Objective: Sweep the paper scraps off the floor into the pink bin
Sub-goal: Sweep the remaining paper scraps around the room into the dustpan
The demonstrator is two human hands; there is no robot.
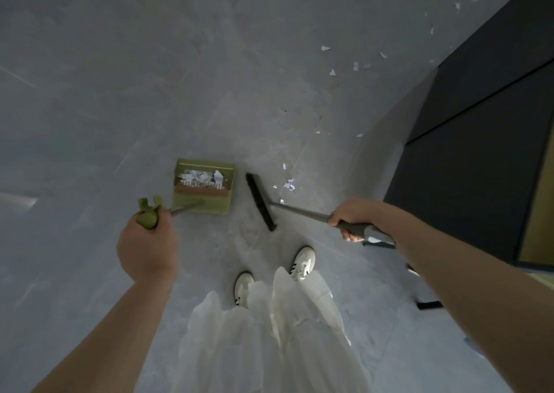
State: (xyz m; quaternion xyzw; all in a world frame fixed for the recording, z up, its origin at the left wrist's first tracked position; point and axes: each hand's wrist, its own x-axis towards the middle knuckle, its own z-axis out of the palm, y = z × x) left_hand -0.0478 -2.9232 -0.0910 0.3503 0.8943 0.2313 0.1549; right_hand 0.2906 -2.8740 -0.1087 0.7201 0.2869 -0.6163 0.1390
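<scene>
**Sweeping paper scraps: broom in one hand, dustpan in the other**

Seen from above, looking down at a person's own arms and feet. The pink bin is nowhere in view. A dark cabinet (479, 140) is cut off by the right edge, and small dark objects near its base are too partly hidden by the right arm to identify.

The floor (120, 92) is smooth, pale grey, with faint marbled streaks. Loose white trousers (269, 338) fall in soft folds over white sneakers (302, 262) with dark stripes.

A green dustpan (204, 187), box-shaped with an upright back, sits on the floor just ahead and to the left of the feet. Torn white paper already lies piled inside it. Just to its right, apart from it, the broom (260, 202) rests its long, narrow black bristle head on the floor, with a thin grey metal shaft.

More paper scraps (289, 185) (small, ragged, white) lie just right of the broom head, and others trail away up the floor toward the cabinet.

The left hand (147, 248) is curled tightly around the green top of the dustpan's long handle. The right hand (349, 217) is clamped around the broom's shaft at its dark grip.
</scene>
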